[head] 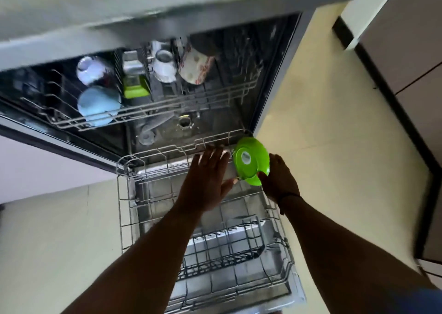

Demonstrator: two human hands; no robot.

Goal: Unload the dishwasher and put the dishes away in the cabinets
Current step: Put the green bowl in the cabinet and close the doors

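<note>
The dishwasher (277,74) stands open with its lower rack (124,218) pulled out over the door. At the rack's far right corner my right hand (279,182) grips the edge of a green plate (251,160), which is tilted on its side with its underside facing me. My left hand (208,177) hovers just left of the plate with fingers spread, holding nothing. The upper rack (215,98) carries a blue bowl (98,105), a shiny cup (91,70), a white mug (165,68), a patterned bowl (195,68) and a green-lidded container (134,84).
A dark cutlery basket (229,244) sits in the near part of the lower rack. The counter edge (143,9) overhangs the dishwasher. Yellowish floor tiles (334,134) stretch to the right, bounded by cabinet fronts with a dark plinth (387,79).
</note>
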